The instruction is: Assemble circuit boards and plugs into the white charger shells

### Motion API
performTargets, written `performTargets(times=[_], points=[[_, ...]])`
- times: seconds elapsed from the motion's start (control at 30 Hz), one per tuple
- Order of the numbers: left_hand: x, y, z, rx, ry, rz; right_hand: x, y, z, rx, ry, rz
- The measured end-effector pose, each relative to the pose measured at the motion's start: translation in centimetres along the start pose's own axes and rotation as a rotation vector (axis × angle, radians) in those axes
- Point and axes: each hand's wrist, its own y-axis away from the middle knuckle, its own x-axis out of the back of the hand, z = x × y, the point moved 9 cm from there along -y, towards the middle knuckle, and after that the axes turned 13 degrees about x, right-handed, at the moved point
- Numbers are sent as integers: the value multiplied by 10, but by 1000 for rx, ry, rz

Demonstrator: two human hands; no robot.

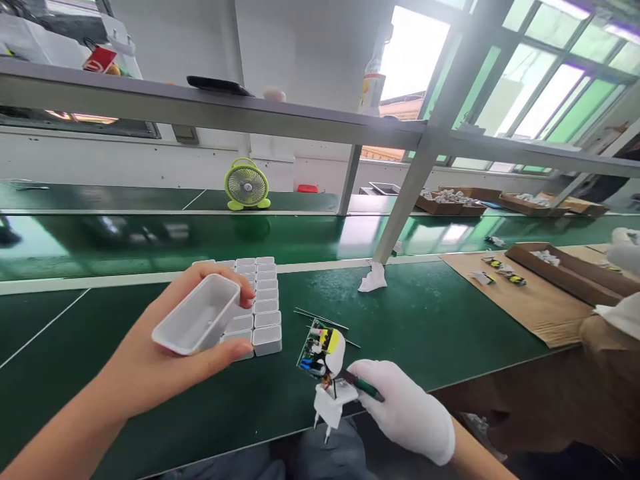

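My bare left hand point(145, 353) is closed around a white open-topped plastic charger case point(200, 317), tilted so its hollow inside shows. In my white-gloved right hand point(400, 407) is a tool with a dark green handle point(369, 389); its exact kind is unclear. Right by those fingers, a white two-pin plug piece point(329, 405) hangs near the table's front edge, pins downward. Wires join it to a circuit board point(315, 353) with yellow, blue and white components. Whether the gloved fingers also grip the plug piece is hidden. Behind my left hand stand rows of similar white cases point(267, 337).
Thin metal rods point(320, 317) lie behind the circuit board. White crumpled material point(374, 277) sits at the shelf post point(405, 200). To the right, cardboard point(520, 300) carries more boards, beside a co-worker's white-gloved hand point(623, 313). A green fan point(247, 185) stands at the back.
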Motion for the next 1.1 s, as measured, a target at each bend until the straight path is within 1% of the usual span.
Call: performTargets(times=[0.03,0.07,0.1,0.2,0.23,0.3,0.4,0.53,0.63,0.7,0.83,1.0,1.1], points=[[-10,-3,-6,80,202,-59,-1,-5,-3,28,-24,21],[-21,-3,-11,130,323,-89,-2,-10,-5,63,-40,39],[-35,-1,-12,146,418,-133,-2,-13,-7,100,-50,54],[-71,14,-12,148,582,-221,-3,-18,-9,202,-77,88],[-78,20,-9,145,621,-231,-4,-19,-9,231,-86,95],[-85,30,-3,133,672,-221,-8,-22,-12,296,-97,101],[-82,38,9,126,685,-190,-14,-29,-18,402,-87,99],[-70,42,22,95,624,-146,-19,-38,-32,585,-71,67],[-62,47,30,52,592,-123,-18,-48,-38,668,-72,98],[-57,51,36,13,586,-111,-20,-57,-42,709,-72,86],[-51,58,45,-53,554,-117,-31,-74,-51,716,-95,-30],[-47,65,48,-87,474,-170,-35,-84,-64,681,-130,-80],[-42,65,45,-82,458,-170,-39,-87,-65,651,-145,-101]])
